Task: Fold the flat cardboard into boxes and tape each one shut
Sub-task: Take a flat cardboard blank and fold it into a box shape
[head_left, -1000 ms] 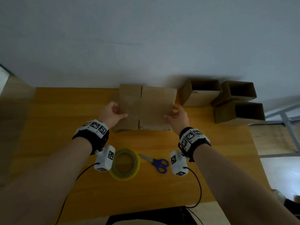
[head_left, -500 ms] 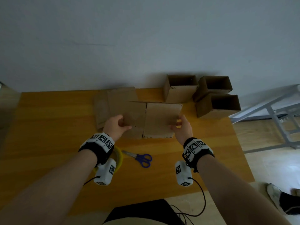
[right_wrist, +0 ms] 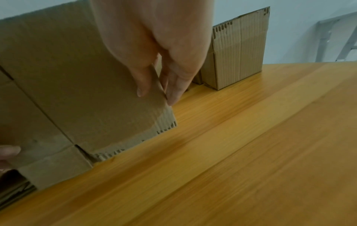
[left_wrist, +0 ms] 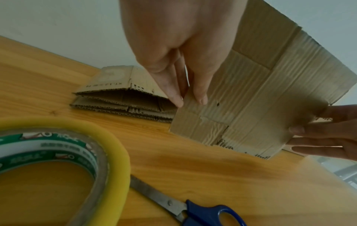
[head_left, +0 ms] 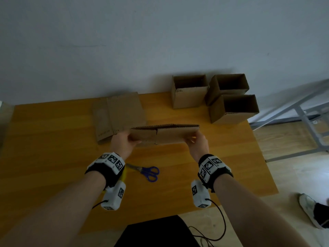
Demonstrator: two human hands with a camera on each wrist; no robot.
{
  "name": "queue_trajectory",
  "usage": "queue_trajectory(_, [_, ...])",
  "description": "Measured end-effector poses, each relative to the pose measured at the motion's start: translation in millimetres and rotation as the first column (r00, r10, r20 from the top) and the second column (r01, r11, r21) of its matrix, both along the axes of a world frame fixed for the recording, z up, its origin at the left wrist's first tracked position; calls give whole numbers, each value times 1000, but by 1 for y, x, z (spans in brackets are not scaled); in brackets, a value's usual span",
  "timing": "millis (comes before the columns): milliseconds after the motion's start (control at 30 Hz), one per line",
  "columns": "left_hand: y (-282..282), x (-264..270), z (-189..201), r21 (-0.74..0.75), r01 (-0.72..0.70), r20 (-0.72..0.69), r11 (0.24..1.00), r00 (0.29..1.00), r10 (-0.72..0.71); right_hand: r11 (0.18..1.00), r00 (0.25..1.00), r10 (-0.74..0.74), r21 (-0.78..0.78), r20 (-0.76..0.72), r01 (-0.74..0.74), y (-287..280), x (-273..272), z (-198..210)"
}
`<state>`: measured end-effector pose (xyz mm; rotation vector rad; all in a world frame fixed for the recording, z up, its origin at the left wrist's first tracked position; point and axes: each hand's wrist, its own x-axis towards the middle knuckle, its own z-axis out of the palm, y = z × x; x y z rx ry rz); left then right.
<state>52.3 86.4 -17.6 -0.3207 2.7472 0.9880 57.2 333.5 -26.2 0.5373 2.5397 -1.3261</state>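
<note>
Left wrist alone shows tape roll whole.

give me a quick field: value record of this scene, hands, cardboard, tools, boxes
left hand: pinches left edge of the flat cardboard piece
right hand: pinches its right edge
cardboard state: still flat, lifted off the table, tilted up on edge
flat stack: lies on the table behind the left hand
open boxes: three, far right, tops open
tape roll: under left wrist
scissors: blue handles, on the table between the wrists
</note>
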Motion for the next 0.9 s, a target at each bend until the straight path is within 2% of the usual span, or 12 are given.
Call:
queue_trajectory(167, [9, 4, -12, 22, 31, 33, 999, 999, -32, 999, 1000, 13, 32, 28, -14, 8, 7, -14])
queue_trajectory(333, [14, 9, -27, 109, 41, 51, 993, 998, -47, 999, 999, 21, 40, 28, -22, 11, 16, -19])
queue_trajectory(467, [21, 10, -25, 108, 64, 44, 992, 997, -69, 997, 998, 35, 62, 52, -38, 8, 18, -20])
queue_trajectory(633, [26, 14, -22, 192, 83, 109, 978, 988, -105, 997, 997, 62, 43, 50, -64, -1, 22, -18])
queue_trajectory(800, [33, 15, -14, 254, 45, 167, 966, 982, -90, 993, 993, 99, 52, 66, -102, -8, 24, -15])
queue_trajectory(900, [32, 15, -10, 296, -47, 181, 954, 984, -8, 992, 991, 110, 53, 79, -114, -12, 27, -11])
